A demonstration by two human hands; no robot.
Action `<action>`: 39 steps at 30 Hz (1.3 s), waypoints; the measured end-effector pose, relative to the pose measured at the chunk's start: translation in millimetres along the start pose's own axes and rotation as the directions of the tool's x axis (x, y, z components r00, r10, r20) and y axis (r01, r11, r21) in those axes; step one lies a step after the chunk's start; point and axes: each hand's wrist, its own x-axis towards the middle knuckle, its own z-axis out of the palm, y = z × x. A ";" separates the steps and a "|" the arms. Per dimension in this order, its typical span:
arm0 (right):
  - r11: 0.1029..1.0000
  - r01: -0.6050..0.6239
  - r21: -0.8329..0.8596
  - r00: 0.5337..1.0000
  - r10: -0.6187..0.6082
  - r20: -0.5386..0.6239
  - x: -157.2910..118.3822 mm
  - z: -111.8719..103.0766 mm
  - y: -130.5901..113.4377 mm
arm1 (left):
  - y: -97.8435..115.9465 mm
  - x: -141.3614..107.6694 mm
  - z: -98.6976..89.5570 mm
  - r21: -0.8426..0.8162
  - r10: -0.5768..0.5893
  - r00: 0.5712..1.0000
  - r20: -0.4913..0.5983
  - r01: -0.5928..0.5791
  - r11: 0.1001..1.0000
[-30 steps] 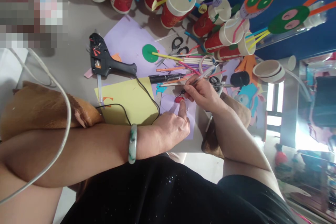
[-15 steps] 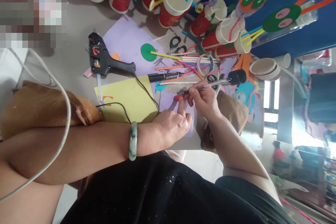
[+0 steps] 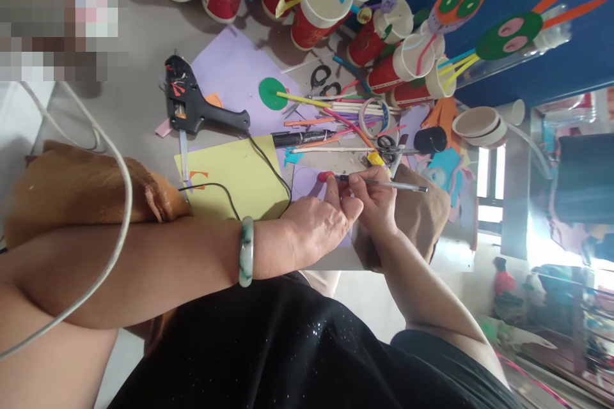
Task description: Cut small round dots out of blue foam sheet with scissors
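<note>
My left hand (image 3: 319, 227), with a green and white bangle on its wrist, lies over a piece of purple paper (image 3: 303, 183). Its index fingertip presses a small red round piece (image 3: 325, 176) onto that paper; the other fingers are curled, partly hidden. A faint drawn circle shows on the paper just left of the red piece. My right hand (image 3: 377, 201) is closed around a pen with a clear barrel (image 3: 405, 186), its dark tip end close beside the red piece. The pen lies low, slanting out to the right. Yellow paper (image 3: 230, 182) is left of my hands.
Beyond my hands lie a black marker (image 3: 302, 138), scissors (image 3: 320, 78), several coloured sticks and a tape roll (image 3: 375, 118). A black glue gun (image 3: 206, 116) trails its cord toward my left arm. Red paper cups (image 3: 314, 29) line the back. A brown cloth item (image 3: 422, 211) sits at right.
My right hand has turned the pen, so its rear end swung down toward me. A yellow object now shows behind that hand. My left index finger still presses the red piece.
</note>
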 end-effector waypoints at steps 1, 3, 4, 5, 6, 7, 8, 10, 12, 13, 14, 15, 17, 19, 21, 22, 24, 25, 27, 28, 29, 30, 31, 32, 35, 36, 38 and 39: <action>1.000 -0.001 -0.005 1.000 0.001 -0.011 -2.8 0.0 2.2 | 0.1 -0.4 -0.4 0.000 0.002 1.000 -0.003 -0.002 1.000; 0.999 0.007 -0.041 0.999 -0.008 -0.042 -7.7 -0.4 4.4 | 0.6 -0.4 0.4 0.025 0.006 0.999 -0.032 -0.005 1.000; 0.998 0.011 -0.064 0.998 -0.014 -0.054 -9.6 -0.5 4.3 | 1.2 0.2 1.8 0.043 0.005 0.999 -0.054 -0.003 0.999; 0.996 0.013 -0.086 0.998 -0.019 -0.064 -11.2 -0.5 3.6 | 1.9 1.0 3.7 0.057 0.000 0.998 -0.071 0.004 0.998; 0.994 0.014 -0.107 0.997 -0.022 -0.071 -12.5 -0.3 2.4 | 2.6 2.2 5.9 0.059 -0.012 0.997 -0.081 0.017 0.998; 0.992 0.016 -0.125 0.997 -0.026 -0.076 -13.7 0.0 1.0 | 3.2 3.5 8.3 0.046 -0.026 0.997 -0.077 0.030 0.998; 0.990 0.020 -0.140 0.996 -0.031 -0.078 -14.7 0.6 -0.6 | 3.8 4.9 10.6 0.026 -0.039 0.997 -0.071 0.041 0.999; 0.987 0.029 -0.157 0.996 -0.042 -0.081 -16.6 1.8 -3.4 | 4.4 7.5 14.4 -0.021 -0.051 0.997 -0.061 0.050 0.999; 0.985 0.054 -0.163 0.995 -0.068 -0.079 -18.8 2.9 -5.0 | 4.3 9.2 16.1 -0.047 -0.062 0.996 -0.069 0.058 0.997; 0.983 0.069 -0.169 0.993 -0.083 -0.080 -19.9 3.3 -5.3 | 4.1 9.6 16.1 -0.054 -0.067 0.995 -0.070 0.063 0.997; 0.980 0.084 -0.179 0.992 -0.099 -0.081 -21.2 3.5 -5.2 | 3.8 9.9 15.7 -0.059 -0.071 0.995 -0.066 0.067 0.996; 0.977 0.098 -0.192 0.990 -0.114 -0.078 -22.4 3.7 -4.8 | 3.5 9.8 15.0 -0.060 -0.073 0.995 -0.061 0.070 0.996; 0.969 0.119 -0.218 0.988 -0.136 -0.069 -24.6 4.0 -3.1 | 3.1 9.5 13.2 -0.047 -0.069 0.996 -0.063 0.067 0.997; 0.961 0.133 -0.242 0.986 -0.153 -0.068 -26.6 4.7 -0.6 | 2.8 9.0 12.1 -0.016 -0.055 0.996 -0.075 0.054 0.998; 0.954 0.143 -0.263 0.982 -0.169 -0.081 -28.4 5.8 2.3 | 2.6 8.7 11.9 0.012 -0.039 0.995 -0.090 0.040 0.999; 0.951 0.149 -0.271 0.980 -0.178 -0.087 -29.3 6.2 3.6 | 2.5 8.7 12.0 0.017 -0.035 0.995 -0.095 0.037 0.999; 0.943 0.173 -0.283 0.976 -0.202 -0.078 -31.1 6.5 5.4 | 2.3 8.8 12.0 0.010 -0.039 0.995 -0.093 0.040 0.999; 0.938 0.187 -0.292 0.975 -0.214 -0.064 -32.0 6.3 5.8 | 2.3 8.8 11.7 0.001 -0.044 0.995 -0.084 0.044 0.999; 0.920 0.216 -0.328 0.972 -0.236 -0.021 -33.8 5.2 5.9 | 2.1 8.8 10.8 -0.013 -0.052 0.997 -0.065 0.051 0.999; 0.906 0.232 -0.355 0.969 -0.246 0.005 -34.7 4.6 6.0 | 2.1 8.6 10.2 -0.018 -0.052 0.997 -0.057 0.051 0.999; 0.890 0.246 -0.384 0.966 -0.256 0.026 -35.6 4.4 6.2 | 2.1 8.5 9.6 -0.022 -0.052 0.997 -0.049 0.051 0.998; 0.873 0.259 -0.412 0.963 -0.265 0.045 -36.5 4.6 7.0 | 2.1 8.2 9.1 -0.025 -0.051 0.998 -0.043 0.050 0.998; 0.858 0.272 -0.436 0.960 -0.272 0.063 -37.5 5.4 8.1 | 2.1 7.9 8.7 -0.026 -0.050 0.998 -0.041 0.049 0.998; 0.845 0.276 -0.458 0.959 -0.274 0.074 -38.7 6.8 9.7 | 2.1 7.5 8.2 -0.024 -0.049 0.998 -0.039 0.048 0.999; 0.822 0.263 -0.505 0.962 -0.261 0.076 -42.5 13.3 14.9 | 2.0 6.3 6.1 -0.020 -0.045 0.998 -0.034 0.044 0.999; 0.823 0.256 -0.508 0.964 -0.254 0.073 -43.7 15.3 16.0 | 2.1 5.9 5.1 -0.021 -0.047 0.999 -0.027 0.047 0.999; 0.828 0.234 -0.509 0.971 -0.230 0.071 -45.7 17.4 16.7 | 2.2 5.4 3.1 -0.027 -0.057 0.998 -0.003 0.057 0.998; 0.829 0.223 -0.513 0.974 -0.213 0.079 -46.4 17.2 16.4 | 2.3 5.3 2.4 -0.032 -0.060 0.998 0.004 0.060 0.998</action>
